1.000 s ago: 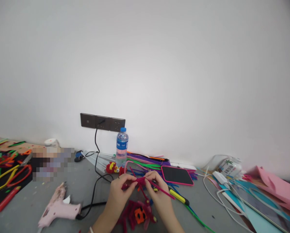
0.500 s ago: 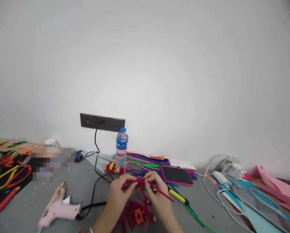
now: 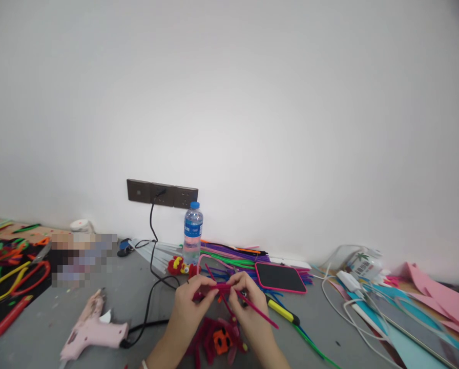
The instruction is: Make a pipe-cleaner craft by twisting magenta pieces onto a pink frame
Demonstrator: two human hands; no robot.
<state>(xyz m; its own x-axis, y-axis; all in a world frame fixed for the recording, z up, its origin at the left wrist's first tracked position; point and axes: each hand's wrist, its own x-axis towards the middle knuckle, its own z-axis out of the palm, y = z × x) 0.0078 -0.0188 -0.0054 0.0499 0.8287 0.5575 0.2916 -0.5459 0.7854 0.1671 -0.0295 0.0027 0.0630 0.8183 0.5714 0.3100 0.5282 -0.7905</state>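
Note:
Magenta pipe cleaners (image 3: 257, 308) cross between my two hands, with loose ends sticking out to the right, upward and down. My left hand (image 3: 193, 302) pinches their left part between thumb and forefinger. Close beside it, my right hand (image 3: 248, 302) pinches the same bundle, its fingertips nearly meeting the left ones. Under the hands lies a dark red fuzzy pipe-cleaner figure (image 3: 208, 341) with an orange and black patch (image 3: 222, 341); my wrists partly cover it. A yellow and black cutter-like tool (image 3: 281, 309) rests just right of my right hand.
A pink glue gun (image 3: 97, 330) lies at left, its black cord running to the wall socket (image 3: 162, 193). Behind my hands are a water bottle (image 3: 193, 233), a phone (image 3: 280, 277) and bundled pipe cleaners (image 3: 229, 256). Scissors (image 3: 18, 282) are far left; white cables (image 3: 342, 318) and paper (image 3: 440, 297) are right.
My right fingers have shifted slightly along the magenta bundle, and its right-hand end has dipped a little lower. My left hand has stayed nearly still.

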